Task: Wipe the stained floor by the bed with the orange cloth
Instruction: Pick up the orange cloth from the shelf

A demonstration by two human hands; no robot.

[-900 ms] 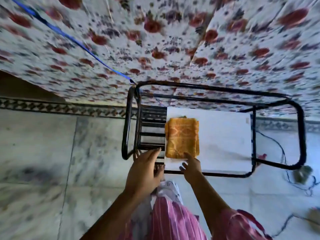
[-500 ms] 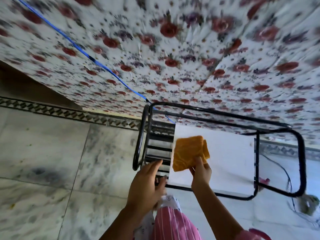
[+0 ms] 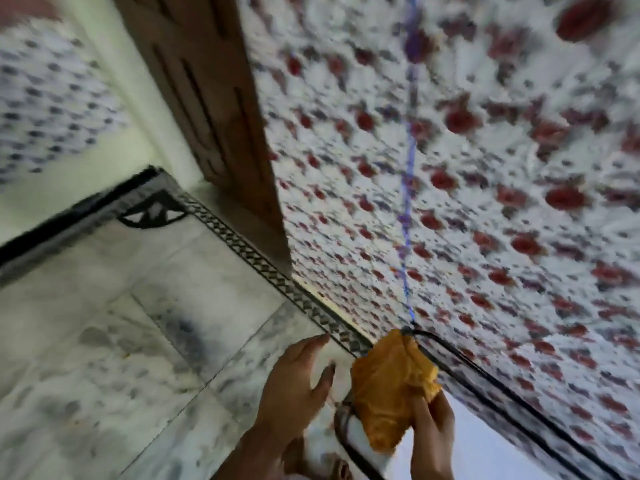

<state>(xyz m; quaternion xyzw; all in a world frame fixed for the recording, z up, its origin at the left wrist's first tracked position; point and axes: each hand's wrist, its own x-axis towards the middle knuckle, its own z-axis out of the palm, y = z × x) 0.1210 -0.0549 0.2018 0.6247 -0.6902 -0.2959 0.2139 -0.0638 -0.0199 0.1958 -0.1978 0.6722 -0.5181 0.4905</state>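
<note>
Floral cotton, white with red and dark blooms, covers the bed (image 3: 467, 174), the largest thing in view, filling the frame from twelve o'clock round to four o'clock. A thin blue cord (image 3: 410, 161) runs down across it toward the middle. Next in size is the floor (image 3: 114, 358), grey-veined white marble with dark smudges, spreading from seven to nine o'clock; a black patterned border strip (image 3: 263, 261) runs along it beside the bed's edge. A brown wooden panel (image 3: 207, 109) stands at eleven o'clock between the bed and a pale wall (image 3: 114, 98). At five o'clock a black metal frame (image 3: 512, 400) with a white surface (image 3: 485, 441) sits against the bed.

The right hand (image 3: 433, 434), at five o'clock, grips the orange cloth (image 3: 391, 389), which is bunched and lifted in the air above the white surface, just beside the bed's edge and well clear of the floor. Its fingers (image 3: 420, 415) are pressed together round the lower part of the cloth. The left hand (image 3: 294, 379), at six o'clock, is empty, palm down above the floor, fingers loosely spread, just beside the cloth but not touching it. Everything is blurred.
</note>
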